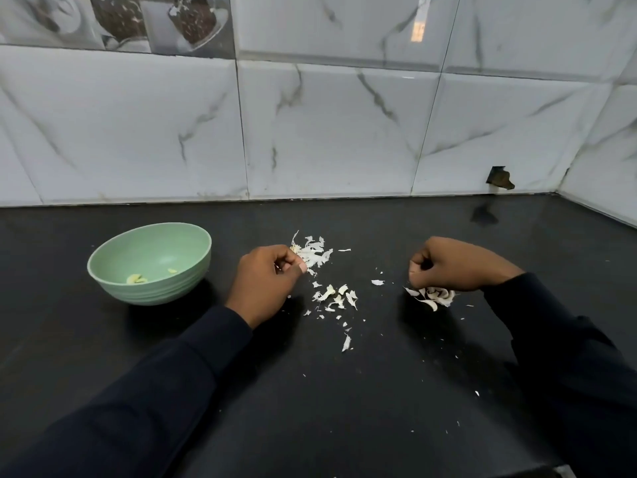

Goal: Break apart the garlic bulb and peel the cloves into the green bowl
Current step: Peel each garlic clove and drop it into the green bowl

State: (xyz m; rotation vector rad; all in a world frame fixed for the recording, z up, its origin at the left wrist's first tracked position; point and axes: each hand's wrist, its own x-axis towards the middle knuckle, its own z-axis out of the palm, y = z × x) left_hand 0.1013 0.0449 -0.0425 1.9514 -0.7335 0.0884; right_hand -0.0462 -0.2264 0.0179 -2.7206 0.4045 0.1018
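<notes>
- The left hand [265, 281] is resting on the black countertop [344, 426] just right of the green bowl [155, 291], with its fingers curled in and its thumb pressing toward them.
- Its fingertips are touching the near edge of a heap of garlic skins [313, 253]. A yellowish bit is showing right at the fingertips, but it is not clear whether the hand is pinching it.
- The right hand [455, 263] is hovering well apart to the right, knuckles up and fingers bunched downward. What it is gripping, if anything, is hidden.
- A second heap of curved white garlic pieces [431, 297] is lying directly under that hand's fingertips. It is not clear whether these are skins only or unpeeled cloves too.
- A loose scatter of skins [336, 296] is lying between the two hands, with smaller flakes trailing toward the viewer.
- The green bowl is sitting upright on the counter, holding a few peeled cloves [136, 279] at its bottom.
- Dark sleeves [172, 391] are covering both forearms, and a marbled tile wall [327, 132] is standing behind the counter.
</notes>
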